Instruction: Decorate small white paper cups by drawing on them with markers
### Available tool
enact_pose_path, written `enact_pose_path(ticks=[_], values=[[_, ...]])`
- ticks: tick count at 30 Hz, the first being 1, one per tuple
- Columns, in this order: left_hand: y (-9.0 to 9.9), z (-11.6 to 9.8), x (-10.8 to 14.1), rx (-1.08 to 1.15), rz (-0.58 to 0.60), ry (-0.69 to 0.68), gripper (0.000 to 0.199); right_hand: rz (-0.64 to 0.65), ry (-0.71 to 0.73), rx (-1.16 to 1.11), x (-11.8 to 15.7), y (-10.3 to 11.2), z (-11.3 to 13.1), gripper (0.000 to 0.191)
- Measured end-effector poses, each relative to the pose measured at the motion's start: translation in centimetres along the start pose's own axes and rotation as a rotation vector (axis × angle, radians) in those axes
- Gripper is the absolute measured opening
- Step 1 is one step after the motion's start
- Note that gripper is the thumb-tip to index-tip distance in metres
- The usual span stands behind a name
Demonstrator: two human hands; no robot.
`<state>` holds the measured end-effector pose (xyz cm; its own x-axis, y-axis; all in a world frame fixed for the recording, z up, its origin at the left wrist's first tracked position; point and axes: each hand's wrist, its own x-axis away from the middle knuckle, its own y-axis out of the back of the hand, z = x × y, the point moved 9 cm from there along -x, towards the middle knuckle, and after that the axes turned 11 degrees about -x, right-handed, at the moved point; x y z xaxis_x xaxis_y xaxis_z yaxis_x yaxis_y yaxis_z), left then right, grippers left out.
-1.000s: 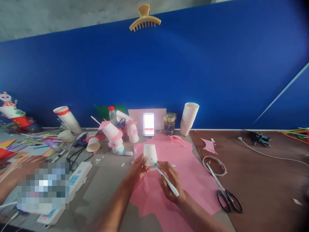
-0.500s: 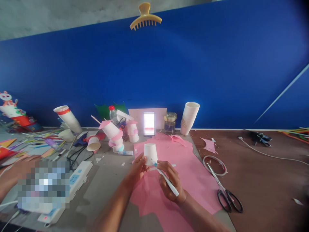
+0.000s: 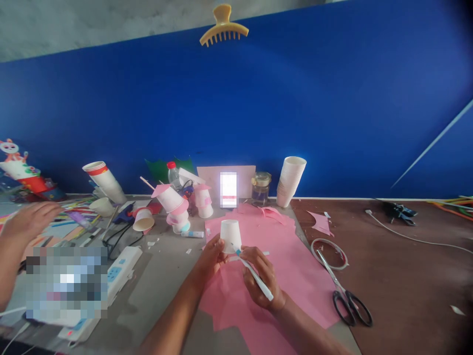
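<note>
An upside-down white paper cup [image 3: 230, 233] stands over the pink paper [image 3: 281, 268]. Around its lower left side are the fingers of my left hand [image 3: 212, 255]. My right hand [image 3: 261, 276] is closed on a white pen [image 3: 258, 282], whose tip is at the lower right of the cup's wall. Just beyond the cup, a lit screen [image 3: 228, 189] leans upright, partly blurred. Cup figures with pink paper rims [image 3: 173, 204] stand to the left of it.
At the far left another person's hand [image 3: 31, 222] hovers over craft sticks. A power strip [image 3: 117, 273] lies left of my forearm. Black-handled scissors [image 3: 347, 301] and a tape roll [image 3: 329, 253] lie on the right. A cup stack [image 3: 291, 181] and a glass jar [image 3: 260, 188] stand behind.
The other person's hand at the far left has risen and moved away from the blurred object. My hands, the cup and the pen look almost unmoved.
</note>
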<state>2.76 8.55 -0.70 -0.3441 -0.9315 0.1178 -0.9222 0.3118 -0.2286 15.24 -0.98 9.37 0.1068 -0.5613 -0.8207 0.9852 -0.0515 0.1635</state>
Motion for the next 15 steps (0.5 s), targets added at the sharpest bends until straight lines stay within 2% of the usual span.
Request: enact_pose_path(ticks=[9,15], values=[[0.84,0.12,0.15,0.021,-0.101,0.006,0.045,0.014,0.012,0.022,0.35,-0.24,-0.28,0.035],[0.65,-0.31,0.28,0.029,-0.090,0.002,0.043,0.015,0.038,0.059,0.16,-0.18,-0.02,0.033]])
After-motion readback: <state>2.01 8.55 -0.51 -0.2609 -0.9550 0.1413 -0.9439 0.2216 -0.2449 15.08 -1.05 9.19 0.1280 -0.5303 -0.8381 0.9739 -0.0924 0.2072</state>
